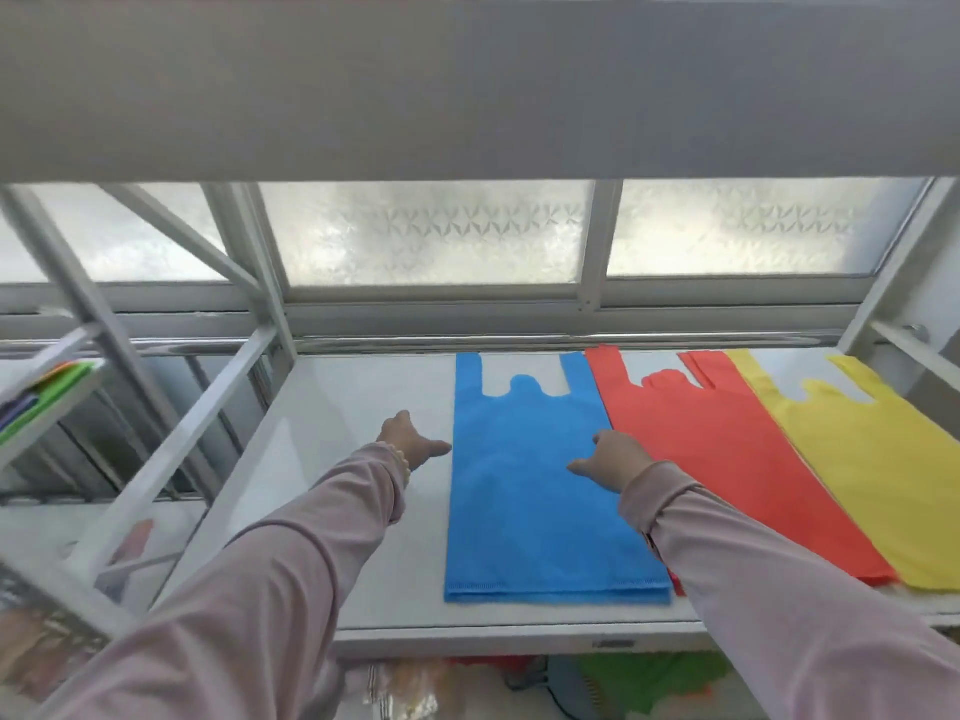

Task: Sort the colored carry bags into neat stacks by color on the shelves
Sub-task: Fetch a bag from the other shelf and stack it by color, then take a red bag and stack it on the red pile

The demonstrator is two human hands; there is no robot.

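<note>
The blue bag (535, 491) is being pressed flat on the shelf (337, 459) at the middle of the frame by the right hand (613, 459), open and gripping nothing. Its right edge is meeting the red bag (727, 459). The left hand (410, 444), also open, is being held just beside its left edge. If the fabric is being dragged sideways, wrinkling or sliding over the red bag is being risked.

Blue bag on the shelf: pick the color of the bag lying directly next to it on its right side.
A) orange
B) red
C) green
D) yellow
B: the red bag lies right beside the blue bag, its edge tucked slightly under it, and the yellow bag comes only after the red one.
</note>
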